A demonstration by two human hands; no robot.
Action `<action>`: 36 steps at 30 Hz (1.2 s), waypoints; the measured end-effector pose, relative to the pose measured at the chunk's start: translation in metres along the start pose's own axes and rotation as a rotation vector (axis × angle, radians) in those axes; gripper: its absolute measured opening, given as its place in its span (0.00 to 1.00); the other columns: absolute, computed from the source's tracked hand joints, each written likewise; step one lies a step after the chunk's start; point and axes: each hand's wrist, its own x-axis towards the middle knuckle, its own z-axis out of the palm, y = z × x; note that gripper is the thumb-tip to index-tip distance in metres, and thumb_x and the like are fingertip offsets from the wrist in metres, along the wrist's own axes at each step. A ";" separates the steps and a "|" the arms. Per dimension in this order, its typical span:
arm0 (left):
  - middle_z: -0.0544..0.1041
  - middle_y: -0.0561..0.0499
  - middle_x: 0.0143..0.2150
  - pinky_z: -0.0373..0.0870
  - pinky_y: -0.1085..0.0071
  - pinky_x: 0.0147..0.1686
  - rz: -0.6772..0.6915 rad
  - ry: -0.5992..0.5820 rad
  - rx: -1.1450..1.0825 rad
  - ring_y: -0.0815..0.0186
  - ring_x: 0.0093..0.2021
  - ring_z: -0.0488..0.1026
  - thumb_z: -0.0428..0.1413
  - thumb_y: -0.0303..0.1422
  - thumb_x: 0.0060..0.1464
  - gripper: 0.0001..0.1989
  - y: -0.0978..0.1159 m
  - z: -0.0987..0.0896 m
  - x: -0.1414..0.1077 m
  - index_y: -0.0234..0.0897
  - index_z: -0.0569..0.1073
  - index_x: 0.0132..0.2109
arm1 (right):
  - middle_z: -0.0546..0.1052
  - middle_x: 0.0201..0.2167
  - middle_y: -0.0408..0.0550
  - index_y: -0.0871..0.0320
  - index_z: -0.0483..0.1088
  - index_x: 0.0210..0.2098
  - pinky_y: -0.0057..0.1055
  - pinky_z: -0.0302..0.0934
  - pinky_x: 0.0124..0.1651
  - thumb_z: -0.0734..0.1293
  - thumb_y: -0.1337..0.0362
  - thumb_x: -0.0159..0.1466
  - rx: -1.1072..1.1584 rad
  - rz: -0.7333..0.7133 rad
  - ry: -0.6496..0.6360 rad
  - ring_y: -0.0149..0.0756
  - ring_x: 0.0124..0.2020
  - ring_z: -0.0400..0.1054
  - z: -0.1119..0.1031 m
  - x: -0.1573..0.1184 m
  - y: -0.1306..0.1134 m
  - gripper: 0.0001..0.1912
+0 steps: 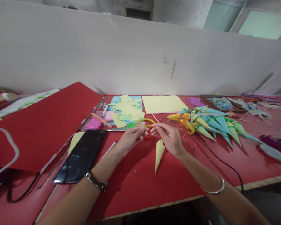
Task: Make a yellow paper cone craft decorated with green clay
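My left hand [131, 137] is closed in a pinch near the middle of the red table, a tiny bit of green showing at its fingertips. Facing it, my right hand [170, 137] also has its thumb and fingers pressed together; what they hold is too small to make out. A pale yellow paper cone [159, 156] points downward just below my right hand, its wide end partly hidden by that hand. Whether the hand touches the cone I cannot tell. Behind my fingers lie scissors with a yellow handle [145, 120], their blade reaching left past a green scrap [130, 125].
A yellow glue gun [183, 121] with a black cord stands beside a pile of blue and yellow paper cones [215, 122] at right. Yellow paper cuttings [127, 107] and a yellow sheet [164, 104] lie behind. Left are a phone [81, 156] and a red board [49, 128].
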 end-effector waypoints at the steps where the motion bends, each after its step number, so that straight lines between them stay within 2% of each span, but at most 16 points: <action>1: 0.70 0.56 0.22 0.55 0.80 0.20 0.010 -0.010 0.002 0.79 0.18 0.59 0.62 0.39 0.38 0.14 0.000 0.000 0.000 0.32 0.73 0.29 | 0.75 0.24 0.43 0.57 0.70 0.32 0.26 0.66 0.30 0.60 0.63 0.60 -0.001 0.008 0.001 0.29 0.25 0.70 0.000 0.000 0.000 0.07; 3: 0.66 0.58 0.15 0.50 0.80 0.16 0.039 -0.034 0.002 0.79 0.14 0.54 0.61 0.41 0.39 0.15 0.000 0.002 -0.002 0.32 0.70 0.25 | 0.74 0.22 0.42 0.57 0.69 0.29 0.25 0.65 0.27 0.63 0.63 0.57 -0.013 0.021 0.019 0.29 0.22 0.69 0.000 0.000 0.001 0.05; 6: 0.56 0.62 0.08 0.45 0.79 0.15 0.085 -0.063 0.006 0.80 0.10 0.47 0.59 0.44 0.42 0.18 0.001 0.003 -0.003 0.34 0.64 0.22 | 0.76 0.27 0.45 0.57 0.69 0.32 0.27 0.66 0.32 0.64 0.64 0.56 -0.013 0.029 0.032 0.30 0.27 0.71 0.000 0.001 0.002 0.05; 8: 0.53 0.63 0.07 0.45 0.79 0.15 0.104 -0.060 0.013 0.79 0.10 0.45 0.56 0.45 0.45 0.19 0.001 0.003 -0.003 0.35 0.62 0.22 | 0.77 0.32 0.47 0.57 0.69 0.36 0.28 0.66 0.36 0.62 0.65 0.58 0.012 0.036 0.029 0.31 0.31 0.72 0.000 0.001 0.002 0.08; 10: 0.52 0.63 0.08 0.45 0.79 0.15 0.114 -0.039 0.018 0.79 0.11 0.45 0.53 0.44 0.49 0.17 0.001 0.002 -0.002 0.35 0.63 0.22 | 0.77 0.32 0.47 0.58 0.69 0.37 0.27 0.67 0.34 0.59 0.64 0.61 0.040 0.052 0.028 0.30 0.30 0.72 -0.001 0.002 0.002 0.10; 14: 0.60 0.60 0.16 0.49 0.80 0.17 0.123 0.003 0.038 0.78 0.16 0.53 0.56 0.37 0.47 0.09 -0.001 0.001 0.001 0.34 0.70 0.30 | 0.73 0.20 0.42 0.59 0.70 0.30 0.24 0.64 0.24 0.60 0.61 0.59 -0.007 0.075 0.026 0.28 0.20 0.68 -0.003 0.002 0.003 0.10; 16: 0.67 0.57 0.21 0.55 0.79 0.21 0.121 -0.009 0.080 0.77 0.20 0.60 0.58 0.34 0.44 0.09 -0.003 0.001 0.002 0.35 0.73 0.35 | 0.74 0.22 0.43 0.58 0.71 0.31 0.25 0.64 0.27 0.63 0.63 0.57 -0.068 0.053 0.041 0.29 0.22 0.69 -0.003 0.002 0.003 0.07; 18: 0.72 0.54 0.27 0.59 0.77 0.26 0.118 -0.042 0.140 0.75 0.24 0.64 0.59 0.33 0.43 0.11 -0.004 0.001 0.002 0.35 0.73 0.37 | 0.76 0.29 0.46 0.57 0.71 0.34 0.27 0.66 0.32 0.62 0.65 0.57 -0.094 0.027 0.055 0.31 0.28 0.71 -0.004 0.003 0.004 0.07; 21: 0.73 0.53 0.25 0.60 0.75 0.25 0.102 -0.064 0.196 0.73 0.23 0.66 0.59 0.36 0.42 0.09 -0.004 0.001 0.001 0.35 0.72 0.30 | 0.76 0.30 0.46 0.57 0.71 0.35 0.27 0.66 0.33 0.59 0.64 0.59 -0.064 0.032 0.055 0.31 0.29 0.71 -0.005 0.004 0.003 0.10; 23: 0.68 0.56 0.16 0.55 0.76 0.20 0.095 -0.046 0.202 0.75 0.16 0.60 0.57 0.40 0.45 0.13 -0.004 0.000 0.000 0.35 0.68 0.24 | 0.75 0.24 0.44 0.58 0.72 0.31 0.25 0.64 0.26 0.59 0.62 0.60 -0.061 0.058 0.035 0.29 0.22 0.69 -0.005 0.003 0.002 0.11; 25: 0.58 0.60 0.09 0.48 0.76 0.17 0.100 -0.017 0.194 0.76 0.12 0.51 0.51 0.44 0.50 0.18 -0.004 0.000 -0.001 0.35 0.63 0.20 | 0.72 0.19 0.42 0.58 0.72 0.28 0.24 0.61 0.21 0.61 0.60 0.58 -0.098 0.065 0.030 0.27 0.17 0.66 -0.006 0.003 0.002 0.11; 26: 0.54 0.61 0.08 0.46 0.76 0.16 0.108 -0.001 0.188 0.76 0.12 0.48 0.49 0.45 0.51 0.20 -0.003 0.000 -0.001 0.36 0.61 0.20 | 0.72 0.19 0.42 0.58 0.72 0.28 0.24 0.61 0.21 0.63 0.61 0.57 -0.118 0.057 0.040 0.28 0.18 0.66 -0.006 0.003 0.002 0.09; 28: 0.51 0.62 0.09 0.45 0.76 0.16 0.128 0.029 0.177 0.76 0.12 0.46 0.48 0.46 0.52 0.21 -0.002 0.001 -0.001 0.37 0.59 0.19 | 0.75 0.26 0.45 0.58 0.73 0.30 0.26 0.65 0.28 0.64 0.64 0.56 -0.128 0.022 0.072 0.30 0.24 0.70 -0.005 0.003 0.003 0.07; 31: 0.58 0.61 0.15 0.48 0.78 0.18 0.157 0.062 0.174 0.77 0.16 0.51 0.54 0.43 0.47 0.16 -0.001 0.001 0.001 0.36 0.62 0.23 | 0.76 0.34 0.47 0.57 0.72 0.36 0.30 0.66 0.39 0.61 0.65 0.58 -0.047 0.013 0.088 0.33 0.34 0.72 -0.004 0.004 0.005 0.10; 33: 0.63 0.59 0.20 0.52 0.78 0.21 0.166 0.073 0.177 0.77 0.19 0.55 0.58 0.39 0.43 0.13 -0.001 0.001 0.001 0.35 0.65 0.26 | 0.77 0.29 0.46 0.58 0.72 0.35 0.29 0.67 0.34 0.61 0.63 0.58 0.013 0.070 0.077 0.32 0.29 0.73 -0.003 0.004 0.005 0.10; 36: 0.69 0.55 0.25 0.55 0.77 0.23 0.159 0.063 0.171 0.75 0.22 0.58 0.58 0.37 0.43 0.10 0.000 0.002 0.001 0.34 0.70 0.31 | 0.73 0.19 0.42 0.59 0.70 0.30 0.26 0.65 0.23 0.63 0.60 0.57 0.053 0.146 0.055 0.29 0.18 0.69 -0.002 0.004 0.006 0.09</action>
